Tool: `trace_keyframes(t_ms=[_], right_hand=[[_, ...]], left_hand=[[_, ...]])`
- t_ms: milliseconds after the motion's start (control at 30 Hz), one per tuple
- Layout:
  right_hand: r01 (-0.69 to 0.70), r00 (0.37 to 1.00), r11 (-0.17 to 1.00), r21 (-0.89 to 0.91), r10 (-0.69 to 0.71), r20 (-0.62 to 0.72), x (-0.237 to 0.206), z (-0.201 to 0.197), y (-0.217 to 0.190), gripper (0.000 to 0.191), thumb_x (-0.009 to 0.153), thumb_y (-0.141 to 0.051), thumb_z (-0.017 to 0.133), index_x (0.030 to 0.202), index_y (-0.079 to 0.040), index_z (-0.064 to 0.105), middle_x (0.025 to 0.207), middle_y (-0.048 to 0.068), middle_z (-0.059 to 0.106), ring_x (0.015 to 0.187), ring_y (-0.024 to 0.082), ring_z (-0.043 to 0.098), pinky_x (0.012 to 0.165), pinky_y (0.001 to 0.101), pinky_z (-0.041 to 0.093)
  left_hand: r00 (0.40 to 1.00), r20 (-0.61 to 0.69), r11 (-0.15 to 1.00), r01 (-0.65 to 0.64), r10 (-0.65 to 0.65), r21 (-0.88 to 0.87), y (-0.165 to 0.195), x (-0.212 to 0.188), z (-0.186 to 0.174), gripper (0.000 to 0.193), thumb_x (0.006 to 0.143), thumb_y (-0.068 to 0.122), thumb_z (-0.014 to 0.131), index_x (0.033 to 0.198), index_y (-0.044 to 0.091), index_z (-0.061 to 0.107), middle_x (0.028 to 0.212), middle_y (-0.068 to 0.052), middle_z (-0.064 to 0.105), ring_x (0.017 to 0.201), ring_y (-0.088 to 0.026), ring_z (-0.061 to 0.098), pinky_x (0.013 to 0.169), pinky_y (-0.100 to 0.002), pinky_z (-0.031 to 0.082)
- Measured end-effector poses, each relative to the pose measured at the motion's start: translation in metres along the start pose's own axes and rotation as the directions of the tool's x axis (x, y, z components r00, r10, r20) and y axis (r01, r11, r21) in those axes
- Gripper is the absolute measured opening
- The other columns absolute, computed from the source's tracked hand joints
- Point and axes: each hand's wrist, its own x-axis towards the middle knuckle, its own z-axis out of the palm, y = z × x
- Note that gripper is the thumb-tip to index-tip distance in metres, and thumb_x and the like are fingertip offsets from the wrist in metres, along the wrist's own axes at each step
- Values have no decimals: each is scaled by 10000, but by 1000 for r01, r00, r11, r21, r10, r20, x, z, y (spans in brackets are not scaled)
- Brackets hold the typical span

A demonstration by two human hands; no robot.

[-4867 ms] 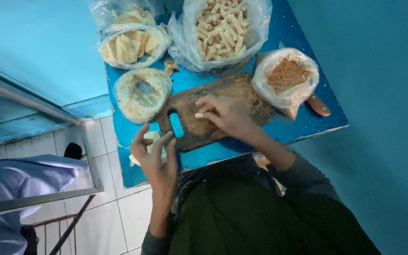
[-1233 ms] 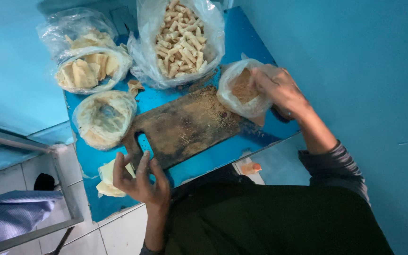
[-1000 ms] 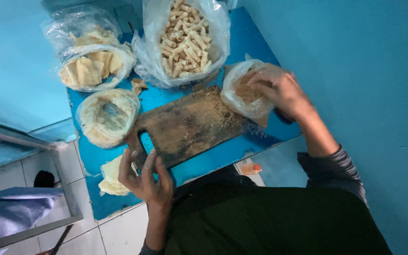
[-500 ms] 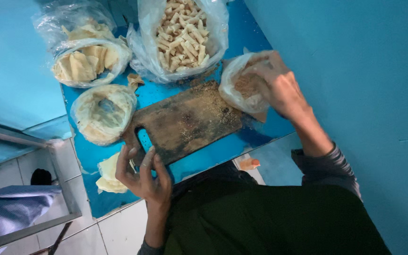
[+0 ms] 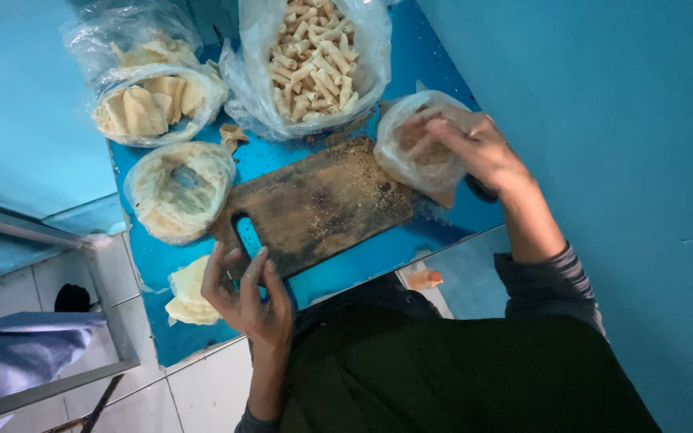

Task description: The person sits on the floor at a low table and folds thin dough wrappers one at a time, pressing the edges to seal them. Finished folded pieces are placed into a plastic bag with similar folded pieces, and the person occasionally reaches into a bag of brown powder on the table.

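— Right hand [image 5: 475,148] has dug deeper into the crumb bag [image 5: 419,152], fingers curled, beside the wooden board [image 5: 322,204].
— And the left hand [image 5: 246,293]?
— Open, fingers spread, resting at the board's handle end.

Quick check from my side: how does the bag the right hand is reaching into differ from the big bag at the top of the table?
The small bag under the right hand holds brownish crumbly filling; the big bag holds pale rolled sticks. The small bag is touched by that hand; the big bag is untouched. The small bag sits at the wooden board's right end, the big bag beyond its far edge. Both are clear plastic, open-topped, on the blue table.
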Motion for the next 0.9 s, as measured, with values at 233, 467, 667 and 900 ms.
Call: trace_keyframes(t_ms=[233, 467, 667, 900], right_hand=[[21, 998, 997, 70, -17, -58, 6, 13, 12, 148, 867, 59, 786, 882, -11, 657, 1124, 112, 704, 1065, 178, 742, 912, 334, 647], [67, 971, 937, -342, -141, -195, 2, 21, 19, 140, 896, -25, 807, 1000, -54, 718, 1027, 52, 771, 923, 158, 765, 826, 294, 628], [104, 956, 669, -736, -271, -112, -4, 16, 17, 125, 942, -203, 734, 1001, -141, 826, 1102, 98, 768, 800, 285, 708, 662, 411, 535], [-1, 962, 684, -729, -200, -188, -4, 13, 6, 145, 1012, -227, 715, 1118, -137, 756, 1130, 97, 716, 1028, 328, 695, 855, 445, 532]], left_hand=[[1000, 10, 1000, -5, 5, 10, 2, 1, 0, 196, 974, -36, 734, 1161, 24, 740, 1485, -182, 449, 1198, -301, 608, 1012, -400, 560], [999, 33, 999, 30, -29, -23, 0, 1, 0, 182, 986, -26, 725, 1159, 27, 738, 1477, -183, 437, 1234, -290, 590, 936, -343, 585], [998, 35, 998, 52, -51, -29, -2, 1, 0, 175, 984, -21, 724, 1151, 29, 738, 1480, -181, 441, 1226, -285, 591, 945, -336, 573], [1000, -28, 1000, 14, -14, 7, -4, -3, 0, 173, 977, -40, 721, 1143, 8, 736, 1485, -164, 458, 1218, -277, 601, 1057, -402, 540]])
